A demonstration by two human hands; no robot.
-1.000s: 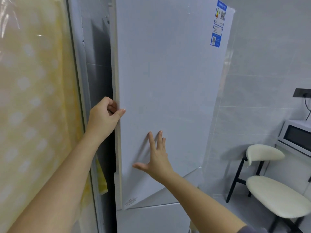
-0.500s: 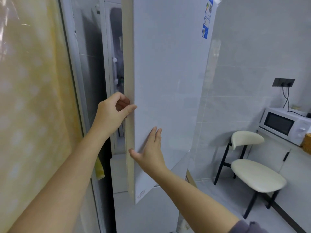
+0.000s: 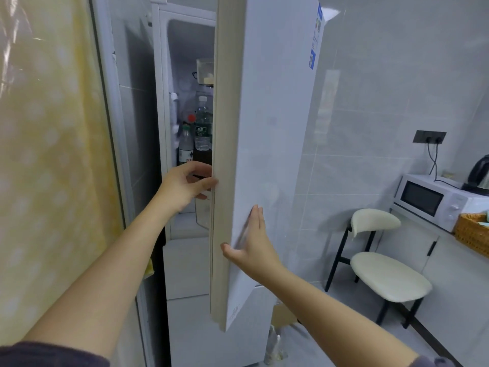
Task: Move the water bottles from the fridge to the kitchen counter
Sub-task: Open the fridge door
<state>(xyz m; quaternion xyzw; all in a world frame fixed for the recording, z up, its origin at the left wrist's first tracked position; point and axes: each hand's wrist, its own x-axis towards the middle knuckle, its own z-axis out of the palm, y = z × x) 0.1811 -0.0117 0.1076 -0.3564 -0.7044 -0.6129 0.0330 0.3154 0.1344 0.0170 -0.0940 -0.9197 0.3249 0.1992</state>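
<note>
The right hand lies flat, fingers extended, palm against the outer face of the fridge door, grasping nothing. The left hand is hooked around the door's cream-coloured front edge, thumb on the edge and fingers curled behind it. The door stands partly open and edge-on to the camera, covering most of the fridge opening; only a narrow gap between the edge and the fridge cabinet wall exposes the interior.

Through that gap, the water bottles stand upright in the door rack: a clear bottle with a green label, a smaller bottle with a white label just beside it on the left, and a red cap between them. A container sits above.

To the left hangs a yellow curtain. To the right, well apart from the fridge, stands a white chair. Beyond it, the tabletop carries a microwave, a wicker basket and a kettle.
</note>
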